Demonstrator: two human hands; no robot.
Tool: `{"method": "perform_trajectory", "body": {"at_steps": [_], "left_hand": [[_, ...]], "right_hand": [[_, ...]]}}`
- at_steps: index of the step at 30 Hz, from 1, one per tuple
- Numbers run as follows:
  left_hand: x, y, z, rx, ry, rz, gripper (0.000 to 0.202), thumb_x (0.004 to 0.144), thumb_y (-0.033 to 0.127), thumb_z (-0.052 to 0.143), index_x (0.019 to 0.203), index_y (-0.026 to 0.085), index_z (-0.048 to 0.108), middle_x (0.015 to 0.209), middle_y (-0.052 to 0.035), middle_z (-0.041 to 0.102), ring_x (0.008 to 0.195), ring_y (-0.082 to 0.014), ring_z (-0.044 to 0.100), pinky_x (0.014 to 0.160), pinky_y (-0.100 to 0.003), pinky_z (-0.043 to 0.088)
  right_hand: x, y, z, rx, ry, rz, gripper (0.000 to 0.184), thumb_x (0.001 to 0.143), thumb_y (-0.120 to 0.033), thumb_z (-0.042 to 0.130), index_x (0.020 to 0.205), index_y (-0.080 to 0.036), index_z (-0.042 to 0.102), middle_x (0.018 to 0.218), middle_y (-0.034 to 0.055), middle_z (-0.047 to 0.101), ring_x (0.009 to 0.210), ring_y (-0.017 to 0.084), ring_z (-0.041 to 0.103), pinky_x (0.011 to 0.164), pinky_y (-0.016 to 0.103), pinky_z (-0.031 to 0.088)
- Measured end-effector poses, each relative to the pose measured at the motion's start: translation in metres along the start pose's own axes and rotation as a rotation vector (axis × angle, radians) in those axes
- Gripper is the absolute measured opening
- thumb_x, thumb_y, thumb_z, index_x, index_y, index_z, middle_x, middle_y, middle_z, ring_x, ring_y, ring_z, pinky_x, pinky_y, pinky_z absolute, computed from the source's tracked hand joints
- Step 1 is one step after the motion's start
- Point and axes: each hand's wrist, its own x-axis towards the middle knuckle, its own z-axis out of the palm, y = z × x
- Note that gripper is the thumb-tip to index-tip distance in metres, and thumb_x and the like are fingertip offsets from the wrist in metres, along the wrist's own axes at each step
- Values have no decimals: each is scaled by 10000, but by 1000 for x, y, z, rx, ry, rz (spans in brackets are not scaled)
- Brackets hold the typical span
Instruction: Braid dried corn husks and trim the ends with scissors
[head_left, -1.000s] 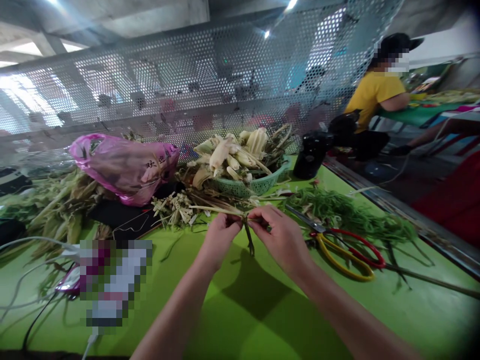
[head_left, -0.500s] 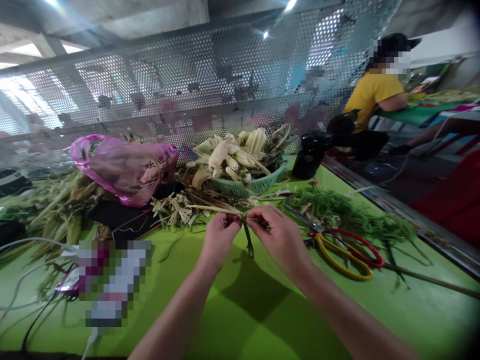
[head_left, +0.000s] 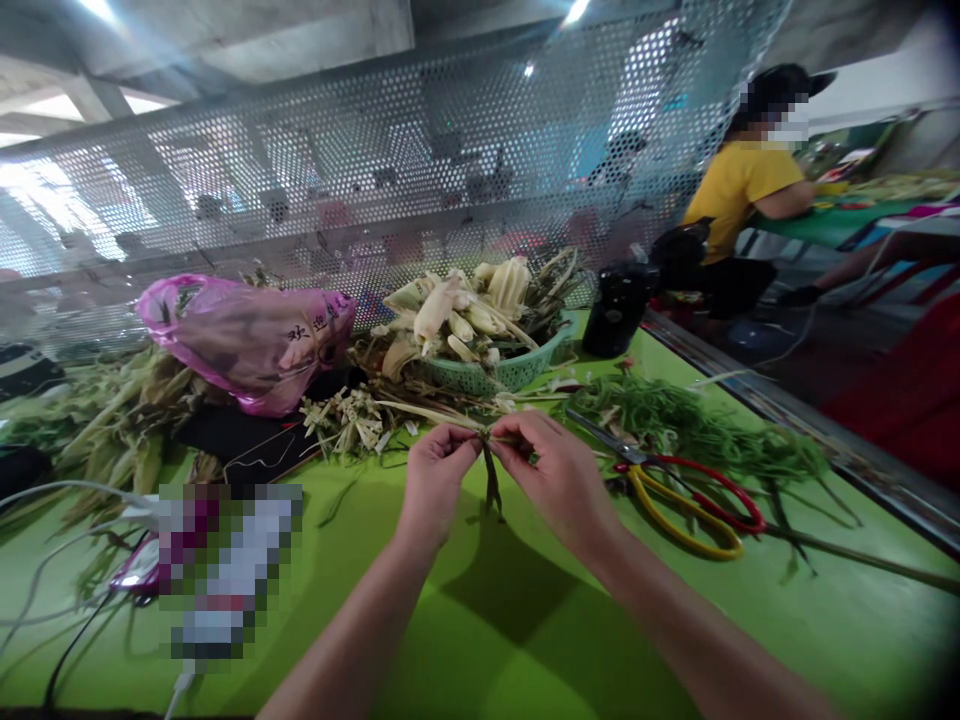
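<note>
My left hand [head_left: 436, 474] and my right hand [head_left: 551, 470] meet above the green table [head_left: 480, 620], both pinched on a thin green leaf strip [head_left: 491, 480] whose loose ends hang down between them. A long pale leaf blade [head_left: 427, 414] runs leftward from the pinch. Just beyond my hands lies a pile of cut pale leaf pieces [head_left: 349, 420]. Behind it a green basket [head_left: 517, 368] holds several folded pale leaf bundles [head_left: 465, 305].
Scissors with red and yellow handles [head_left: 694, 500] lie to the right beside a heap of green strips [head_left: 697, 425]. A pink plastic bag [head_left: 247, 335], more leaves [head_left: 112, 410], cables and a black bottle [head_left: 613, 308] stand around. A perforated metal screen [head_left: 375, 170] backs the table. A person in yellow [head_left: 739, 185] sits far right.
My hands have stayed pinched on the strip, shifting only slightly upward; the hanging ends have swung a little. Nothing else has moved.
</note>
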Motion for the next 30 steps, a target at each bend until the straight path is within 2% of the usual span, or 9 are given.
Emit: {"method": "perform_trajectory", "body": {"at_steps": [8, 13, 17, 20, 23, 27, 30], "left_hand": [[-3, -1, 3, -45, 0, -27, 141, 696, 278, 692, 766, 161, 661, 578, 62, 488, 460, -36, 284, 458, -202, 220], [0, 0, -3, -23, -111, -78, 279, 715, 412, 702, 843, 166, 670, 579, 66, 445, 463, -45, 260, 445, -207, 194], [3, 2, -7, 52, -138, -65, 325, 698, 414, 728, 911, 171, 697, 567, 46, 486, 489, -67, 333, 485, -209, 260], [3, 5, -7, 77, -176, -29, 286, 714, 391, 718, 892, 166, 708, 587, 28, 529, 533, -82, 393, 538, -214, 311], [2, 7, -7, 85, -204, -42, 259, 724, 379, 706, 853, 154, 709, 605, 21, 545, 554, -83, 410, 562, -214, 329], [1, 6, -4, 62, -218, -81, 239, 710, 356, 705, 819, 144, 695, 576, 32, 519, 543, -79, 405, 552, -210, 326], [0, 3, -1, -25, -206, -105, 225, 686, 334, 712, 799, 144, 673, 634, 20, 565, 575, -79, 436, 567, -206, 338]], "right_hand": [[2, -3, -3, 6, 30, 4, 31, 849, -179, 592, 851, -206, 608, 806, 25, 624, 722, 168, 575, 668, 281, 448], [4, 4, -4, 67, 10, 71, 51, 839, -246, 614, 845, -207, 647, 795, 24, 652, 695, 169, 592, 660, 289, 456], [5, 8, -2, 270, -58, 233, 166, 838, -326, 610, 935, -214, 685, 818, 31, 682, 696, 175, 605, 619, 286, 466], [6, 8, 0, 410, -69, 313, 203, 805, -333, 635, 951, -206, 696, 826, 37, 677, 721, 178, 602, 637, 291, 468], [7, 9, 2, 498, -41, 354, 200, 751, -331, 686, 897, -196, 706, 812, 32, 656, 737, 171, 585, 665, 289, 458], [7, 12, 3, 620, -40, 448, 199, 727, -358, 713, 821, -185, 681, 705, 0, 605, 643, 139, 534, 608, 269, 421], [6, 11, 4, 626, -40, 435, 181, 734, -356, 704, 753, -185, 648, 649, -19, 562, 601, 124, 491, 584, 261, 393]]}}
